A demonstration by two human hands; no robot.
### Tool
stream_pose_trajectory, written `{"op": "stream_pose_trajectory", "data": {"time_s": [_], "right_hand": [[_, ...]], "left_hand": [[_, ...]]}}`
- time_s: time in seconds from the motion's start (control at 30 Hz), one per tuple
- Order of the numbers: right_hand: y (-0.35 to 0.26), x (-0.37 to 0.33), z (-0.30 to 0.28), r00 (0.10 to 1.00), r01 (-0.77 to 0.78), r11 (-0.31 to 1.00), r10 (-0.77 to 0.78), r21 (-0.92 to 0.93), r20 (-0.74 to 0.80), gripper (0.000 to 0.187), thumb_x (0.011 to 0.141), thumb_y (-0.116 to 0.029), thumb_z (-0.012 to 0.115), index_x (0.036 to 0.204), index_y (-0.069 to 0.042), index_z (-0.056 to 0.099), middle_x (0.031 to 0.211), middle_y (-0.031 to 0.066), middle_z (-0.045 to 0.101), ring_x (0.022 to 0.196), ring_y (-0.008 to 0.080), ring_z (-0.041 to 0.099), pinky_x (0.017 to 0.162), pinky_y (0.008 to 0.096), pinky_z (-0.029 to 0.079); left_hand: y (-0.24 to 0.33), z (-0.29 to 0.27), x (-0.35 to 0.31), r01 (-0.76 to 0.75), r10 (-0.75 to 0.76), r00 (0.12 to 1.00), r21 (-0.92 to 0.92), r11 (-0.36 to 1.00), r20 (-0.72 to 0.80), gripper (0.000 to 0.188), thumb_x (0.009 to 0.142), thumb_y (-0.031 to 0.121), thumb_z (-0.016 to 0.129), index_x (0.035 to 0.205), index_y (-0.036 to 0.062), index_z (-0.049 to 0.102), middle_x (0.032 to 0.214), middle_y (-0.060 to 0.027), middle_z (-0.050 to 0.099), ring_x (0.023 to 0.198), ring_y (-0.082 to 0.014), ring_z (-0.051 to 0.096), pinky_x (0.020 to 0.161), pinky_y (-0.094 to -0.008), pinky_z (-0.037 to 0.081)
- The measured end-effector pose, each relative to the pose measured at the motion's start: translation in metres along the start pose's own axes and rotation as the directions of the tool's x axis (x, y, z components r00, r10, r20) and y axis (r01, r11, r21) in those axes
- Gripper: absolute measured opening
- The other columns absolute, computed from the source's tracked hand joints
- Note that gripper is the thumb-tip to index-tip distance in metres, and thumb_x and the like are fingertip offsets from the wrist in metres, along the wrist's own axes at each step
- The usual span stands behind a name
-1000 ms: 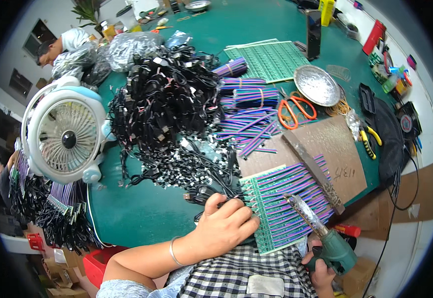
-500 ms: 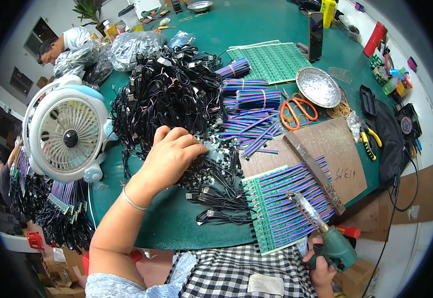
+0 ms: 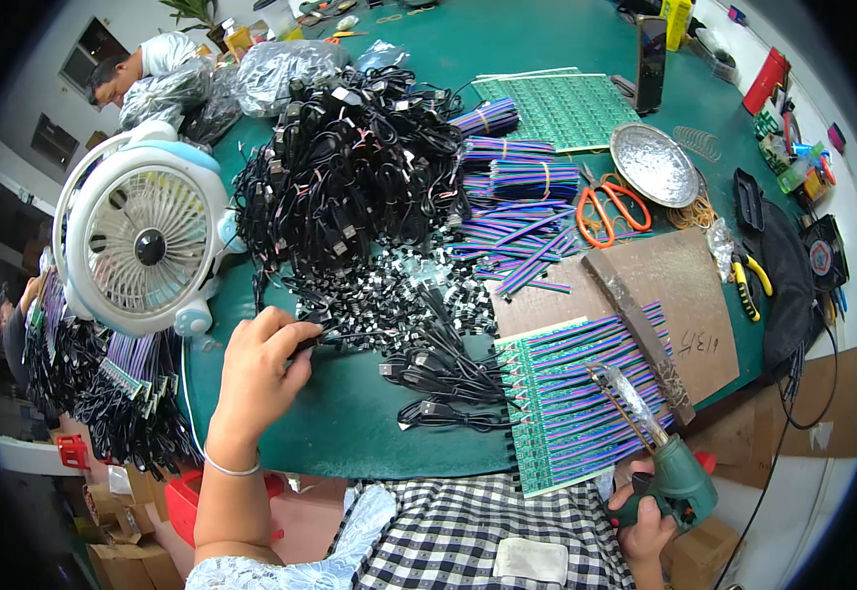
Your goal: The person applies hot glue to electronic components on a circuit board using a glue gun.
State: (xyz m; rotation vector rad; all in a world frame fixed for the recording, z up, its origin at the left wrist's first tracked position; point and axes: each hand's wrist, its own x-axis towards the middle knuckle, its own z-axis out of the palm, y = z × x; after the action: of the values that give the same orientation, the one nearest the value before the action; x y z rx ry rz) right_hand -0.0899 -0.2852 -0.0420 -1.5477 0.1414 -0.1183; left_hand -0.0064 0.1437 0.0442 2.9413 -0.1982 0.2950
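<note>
Left hand [image 3: 259, 379] has shifted since half a second ago, from over the pile of small black-and-silver parts [image 3: 379, 290] to that pile's near left edge, low over the green tabletop [image 3: 350, 433]; at one second ago it lay by the left edge of the circuit-board panel [image 3: 532, 423]; its thumb and forefinger tips are drawn together at a dark piece, though whether they pinch it I cannot tell; right hand [image 3: 645, 521] keeps its fingers wrapped around the handle of the green soldering gun [image 3: 682, 477], as in both earlier views; gun is at lower right, beyond the table's near edge, its barrel reaching over the ribbon wires [image 3: 596, 393]; its long axis runs lower right to upper left, tip pointing up-left, contact unclear; panel's green strip runs near to far, wires extending rightward from it; a metal bar [image 3: 638, 337] lies across their right part.
</note>
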Motion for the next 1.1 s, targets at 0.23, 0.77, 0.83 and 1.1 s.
{"op": "stream_pose_trajectory", "data": {"time_s": [0.23,0.77,0.83,1.1], "right_hand": [[0.001,-0.001,0.001,0.998,-0.039,0.999,0.041,0.034,-0.043,0.050,0.090,-0.027,0.052,0.125,0.008,0.042,0.097,0.0157,0.060,0.063,0.0180,0.059,0.056,0.0288,0.049],[-0.015,0.007,0.012,0.990,-0.142,0.931,0.130,0.337,0.058,0.061,0.088,-0.032,0.061,0.133,0.004,0.039,0.118,0.0231,0.058,0.073,0.0243,0.066,0.060,0.0333,0.056],[-0.024,0.015,0.020,0.983,-0.180,0.869,0.148,0.461,0.105,0.043,0.092,-0.033,0.055,0.109,0.006,0.056,0.096,0.0203,0.064,0.075,0.0258,0.066,0.066,0.0378,0.056],[-0.053,0.041,0.076,0.876,-0.416,0.858,0.290,0.300,0.385,0.026,0.089,0.000,0.061,0.114,0.001,0.057,0.101,0.0087,0.065,0.081,0.0120,0.064,0.064,0.0204,0.050]], "left_hand": [[-0.002,0.010,-0.014,0.106,-0.106,0.994,-0.002,0.994,-0.029,0.033,0.068,0.009,0.075,0.100,0.0108,0.067,0.092,-0.0057,0.057,0.091,-0.0266,0.054,0.083,-0.0390,0.039],[0.048,0.021,0.017,-0.126,0.079,0.961,-0.165,0.978,-0.266,0.015,0.069,0.005,0.076,0.082,0.0107,0.069,0.072,-0.0035,0.059,0.069,-0.0224,0.057,0.063,-0.0345,0.043],[0.081,0.006,0.024,-0.326,0.263,0.934,-0.278,0.903,-0.243,0.020,0.067,0.006,0.077,0.083,0.0126,0.069,0.071,-0.0018,0.058,0.065,-0.0207,0.056,0.059,-0.0334,0.042],[0.150,0.040,0.030,-0.086,0.394,0.906,-0.844,0.529,0.154,0.018,0.075,0.008,0.079,0.088,0.0058,0.066,0.076,-0.0069,0.064,0.067,-0.0203,0.063,0.057,-0.0303,0.050]]}}
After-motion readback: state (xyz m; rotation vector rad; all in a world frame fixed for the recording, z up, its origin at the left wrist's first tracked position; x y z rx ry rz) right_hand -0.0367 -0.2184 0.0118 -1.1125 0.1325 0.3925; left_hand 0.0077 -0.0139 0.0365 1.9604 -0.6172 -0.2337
